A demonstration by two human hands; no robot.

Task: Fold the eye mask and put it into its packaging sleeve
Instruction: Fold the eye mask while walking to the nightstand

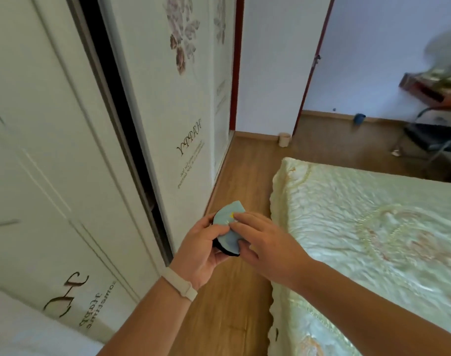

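Two hands on eye mask [229, 228], held mid-air above wood floor [234, 304], between wardrobe [65, 150] and bed [373, 240]. Mask light blue, dark underside, small yellow mark near top; looks folded, fold state not fully clear. Left hand [203, 250] cups mask from below, thumb on front face. Right hand [265, 247] pinches right edge, fingers over top. White band [179, 283] on left wrist. Bed under pale green quilted cover. Wardrobe sliding door partly open.
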